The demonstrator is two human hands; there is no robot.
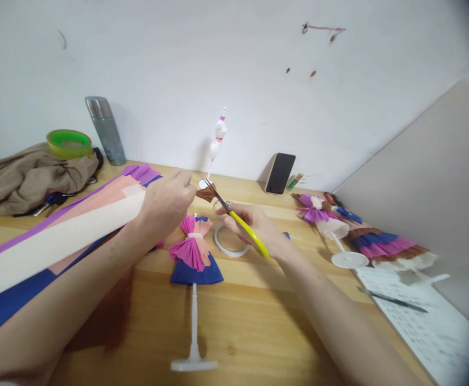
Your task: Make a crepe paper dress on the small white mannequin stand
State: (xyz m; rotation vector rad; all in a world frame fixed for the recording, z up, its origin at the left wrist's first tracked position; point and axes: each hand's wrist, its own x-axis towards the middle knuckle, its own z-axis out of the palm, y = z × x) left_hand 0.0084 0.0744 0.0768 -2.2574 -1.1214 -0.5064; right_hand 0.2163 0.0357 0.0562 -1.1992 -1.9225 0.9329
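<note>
My right hand (248,222) grips a pair of scissors (250,233) with yellow handles. The dark blades point up and left, over a small pleated piece of brown crepe paper (206,194). That piece sticks out beside the closed fingers of my left hand (170,201), which appear to pinch it; the fingertips are partly hidden. Below the hands, a small crepe-paper dress (196,268) with a blue skirt and a pink-and-peach top stands upright on a white stand (194,321). Behind it lies a white ring (231,252), perhaps a tape roll.
Long crepe-paper strips (77,230) lie under my left forearm. Further left are a brown cloth (29,177), a green tape roll (68,143) and a flask (108,134). A white figure (218,136) and a phone (281,173) stand behind; paper-dressed figures (387,241) lie right.
</note>
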